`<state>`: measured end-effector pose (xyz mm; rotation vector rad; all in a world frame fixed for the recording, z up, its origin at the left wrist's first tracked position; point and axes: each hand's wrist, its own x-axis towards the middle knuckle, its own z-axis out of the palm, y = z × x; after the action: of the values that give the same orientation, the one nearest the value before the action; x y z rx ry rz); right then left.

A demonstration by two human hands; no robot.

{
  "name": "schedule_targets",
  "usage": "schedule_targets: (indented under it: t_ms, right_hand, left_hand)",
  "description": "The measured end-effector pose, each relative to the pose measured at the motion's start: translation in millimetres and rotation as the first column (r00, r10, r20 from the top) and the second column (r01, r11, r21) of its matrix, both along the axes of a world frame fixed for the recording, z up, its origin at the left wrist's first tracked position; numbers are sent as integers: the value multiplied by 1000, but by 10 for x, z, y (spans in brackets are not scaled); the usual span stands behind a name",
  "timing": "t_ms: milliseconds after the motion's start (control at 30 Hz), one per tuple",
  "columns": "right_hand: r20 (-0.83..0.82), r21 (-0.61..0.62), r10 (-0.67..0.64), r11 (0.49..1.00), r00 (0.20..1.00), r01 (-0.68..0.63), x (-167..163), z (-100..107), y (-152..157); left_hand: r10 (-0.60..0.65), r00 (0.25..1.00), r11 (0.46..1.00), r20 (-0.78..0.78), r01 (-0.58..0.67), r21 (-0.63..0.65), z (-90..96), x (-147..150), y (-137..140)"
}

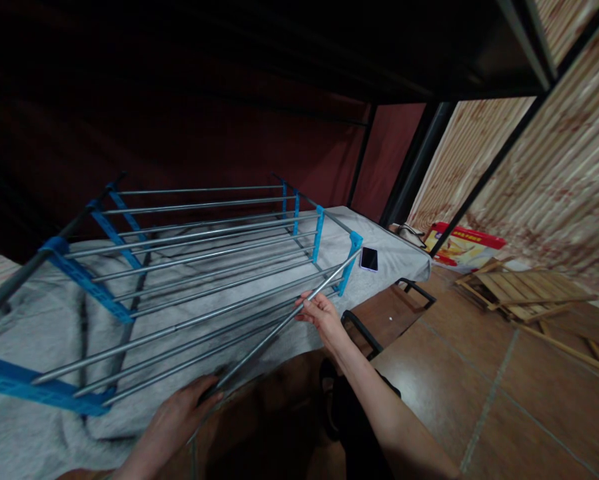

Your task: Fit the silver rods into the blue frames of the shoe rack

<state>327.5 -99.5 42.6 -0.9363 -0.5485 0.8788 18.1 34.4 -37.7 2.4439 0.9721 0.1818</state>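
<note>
Pinched by the right hand [322, 315] above and left hand [186, 405] below, a metal rod [259, 347] slants over a gray-covered surface's [396, 248] near edge — its upper end at a blue-jointed rack [174, 329].

Your R hand [321, 315] is farther fwd, fingers bent in a grip; your R forearm [372, 390], bare, slants up & left from the bottom edge of the view; your L hand [189, 403] sits lower & nearer you, fingers curled, tips toward the R side; your L wrist [160, 427] angles in from bottom left; both hands are well apart
</note>
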Motion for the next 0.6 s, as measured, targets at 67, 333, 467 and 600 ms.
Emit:
schedule_targets:
  t_ms: [67, 333, 467, 600]
  right_hand:
    - [3, 3, 16, 1000, 1000, -16, -5, 6, -4]
    - [28, 3, 69, 998, 997, -70, 1, -18, -4]
    - [35, -3, 91, 996, 995, -91, 0, -23, -4]
    - [55, -6, 88, 996, 995, -88, -3, -13, -10]
  left_hand:
    - [-8, 1000, 1000, 2, 8, 13, -31, -6, 8]
    - [-29, 999, 1000, -28, 29, 0, -34, -26, 6]
    - [-32, 998, 999, -63, 31, -10, -36, -33, 1]
    - [-29, 998, 999, -58, 30, 14, -86, -41, 14]
